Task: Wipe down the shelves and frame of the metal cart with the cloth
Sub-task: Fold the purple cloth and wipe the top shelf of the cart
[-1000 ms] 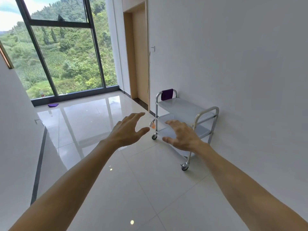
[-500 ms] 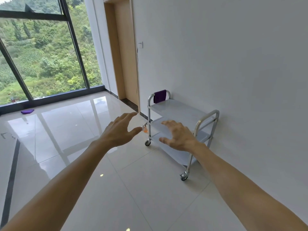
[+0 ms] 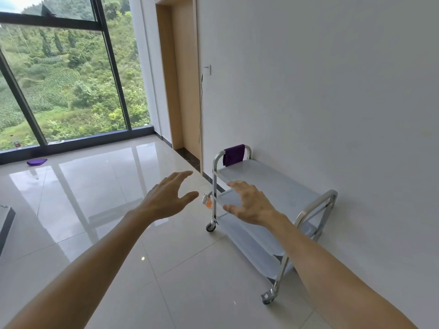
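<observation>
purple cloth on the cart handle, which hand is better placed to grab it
Right, probably. The right hand is open over the cart, nearer the purple cloth; the left hand hovers over floor.

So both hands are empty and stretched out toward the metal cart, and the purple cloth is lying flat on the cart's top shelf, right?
Not quite. The head view shows the purple cloth draped over the cart's far handle bar, not lying flat on the top shelf. The rest holds: the left hand and right hand are empty, fingers spread, reaching toward the metal cart.
</observation>
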Tool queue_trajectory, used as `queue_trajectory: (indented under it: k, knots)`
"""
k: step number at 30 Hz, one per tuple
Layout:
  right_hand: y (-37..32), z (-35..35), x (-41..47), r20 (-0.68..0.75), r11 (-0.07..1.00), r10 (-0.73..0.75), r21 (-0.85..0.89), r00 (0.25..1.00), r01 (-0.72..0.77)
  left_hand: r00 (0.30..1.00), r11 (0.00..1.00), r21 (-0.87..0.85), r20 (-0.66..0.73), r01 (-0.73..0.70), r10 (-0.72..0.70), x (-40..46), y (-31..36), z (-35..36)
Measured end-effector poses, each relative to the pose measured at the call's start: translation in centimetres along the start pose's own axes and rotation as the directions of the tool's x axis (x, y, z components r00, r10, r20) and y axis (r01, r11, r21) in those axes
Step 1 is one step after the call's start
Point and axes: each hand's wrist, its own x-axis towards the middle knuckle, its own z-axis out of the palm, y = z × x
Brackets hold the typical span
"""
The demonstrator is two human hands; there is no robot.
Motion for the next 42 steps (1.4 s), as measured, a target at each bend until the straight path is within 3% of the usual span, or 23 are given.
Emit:
queue_trajectory:
  k: [10,21,34,42]
  knots:
    - [5.9,4.5,14.6,0.060,1.000,0.005,-0.001,0.998,-0.005,0.999,0.999,-0.029,0.022,0.028,-0.028,15.1,-6.7,4.5]
    - [11.3,6.9,33.1,0.077,0.988,0.127,0.075,0.989,-0.132,0.995,0.989,-0.140,0.082,-0.048,0.060,36.1,-14.6,7.6]
    - [22.6,10.6,48.8,0.123,0.964,0.221,0.122,0.967,-0.236,0.980,0.980,-0.186,0.174,-0.067,0.100,55.2,-18.8,15.4]
    - [30.5,11.5,59.1,0.155,0.950,0.192,0.220,0.969,-0.224,0.980,0.969,-0.248,0.198,0.021,0.030,65.5,-19.6,20.3]
